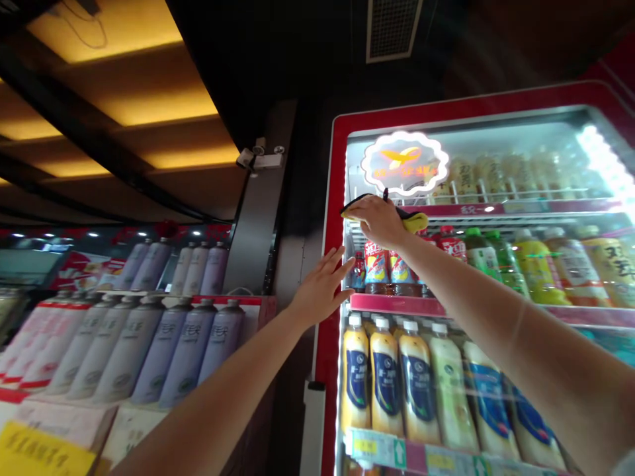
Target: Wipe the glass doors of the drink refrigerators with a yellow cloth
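Observation:
My right hand [381, 219] is on a yellow and black cleaning cloth [415, 222], which lies against the glass door of a drinks fridge just under a glowing scalloped sign [404, 162]. Part of the cloth is hidden beneath the palm. Lower and to the left, my left hand [320, 285] has its fingers spread and holds nothing. It is at the red door frame [338, 158] on the left side; whether it touches the frame I cannot tell. Behind the glass, rows of bottled drinks [411, 377] stand on lit shelves.
A display with several grey and purple bottles [186, 350] stands at the left, with a yellow sign [42, 453] at its lower front. A dark pillar [255, 218] carries a small white fixture [268, 160]. Overhead are a vent [393, 30] and warm lit ceiling panels [169, 86].

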Motion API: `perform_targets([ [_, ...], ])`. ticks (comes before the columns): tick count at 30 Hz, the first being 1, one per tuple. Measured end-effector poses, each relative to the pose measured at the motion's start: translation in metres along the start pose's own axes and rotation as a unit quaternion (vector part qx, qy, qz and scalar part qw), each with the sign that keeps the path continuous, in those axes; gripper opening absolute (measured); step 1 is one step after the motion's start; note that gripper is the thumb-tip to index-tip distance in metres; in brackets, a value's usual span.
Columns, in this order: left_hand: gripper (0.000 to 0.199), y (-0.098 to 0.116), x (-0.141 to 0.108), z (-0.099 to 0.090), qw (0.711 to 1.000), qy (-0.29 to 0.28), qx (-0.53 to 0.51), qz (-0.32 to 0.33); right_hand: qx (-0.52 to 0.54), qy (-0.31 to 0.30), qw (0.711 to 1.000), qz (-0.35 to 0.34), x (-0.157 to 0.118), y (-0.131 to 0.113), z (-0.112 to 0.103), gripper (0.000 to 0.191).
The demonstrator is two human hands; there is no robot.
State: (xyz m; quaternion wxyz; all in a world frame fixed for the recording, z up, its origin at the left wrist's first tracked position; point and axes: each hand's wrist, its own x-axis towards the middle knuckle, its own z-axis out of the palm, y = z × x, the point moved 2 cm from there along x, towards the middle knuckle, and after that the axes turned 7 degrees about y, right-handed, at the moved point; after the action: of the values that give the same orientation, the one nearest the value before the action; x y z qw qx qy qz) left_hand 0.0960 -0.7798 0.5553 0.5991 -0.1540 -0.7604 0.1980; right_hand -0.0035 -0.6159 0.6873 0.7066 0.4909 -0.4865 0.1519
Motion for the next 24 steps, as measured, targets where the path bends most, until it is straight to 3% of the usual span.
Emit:
perform_targets([
  [2, 0.062, 0.002, -0.002, -0.002, 1.000, -0.005, -0.005, -0.007, 0.039, -0.047, 0.996, -0.071, -0.011, 0.000, -0.006, 0.049],
  [4, 0.060, 0.004, -0.006, -0.004, 1.000, -0.010, -0.005, -0.017, 0.048, -0.061, 0.993, -0.092, -0.014, 0.010, -0.012, 0.046],
  [7, 0.057, 0.008, -0.012, -0.007, 1.000, -0.014, -0.001, -0.024, 0.007, -0.019, 1.000, -0.007, 0.007, 0.025, -0.008, 0.044],
  [10, 0.056, 0.011, -0.017, -0.011, 0.999, -0.024, 0.007, -0.022, -0.017, 0.010, 0.997, 0.080, 0.038, 0.020, 0.008, 0.045],
  [13, 0.056, 0.015, -0.017, -0.014, 0.999, -0.033, 0.018, -0.023, 0.015, -0.007, 0.999, 0.051, 0.050, -0.002, 0.021, 0.042],
  [18, 0.057, 0.024, -0.018, -0.017, 0.997, -0.051, 0.043, -0.044, 0.098, -0.055, 0.992, -0.055, 0.018, -0.026, 0.016, 0.039],
  [24, 0.055, 0.032, -0.022, -0.012, 0.996, -0.036, 0.050, -0.064, 0.097, -0.068, 0.991, -0.064, -0.011, -0.030, 0.005, 0.044],
])
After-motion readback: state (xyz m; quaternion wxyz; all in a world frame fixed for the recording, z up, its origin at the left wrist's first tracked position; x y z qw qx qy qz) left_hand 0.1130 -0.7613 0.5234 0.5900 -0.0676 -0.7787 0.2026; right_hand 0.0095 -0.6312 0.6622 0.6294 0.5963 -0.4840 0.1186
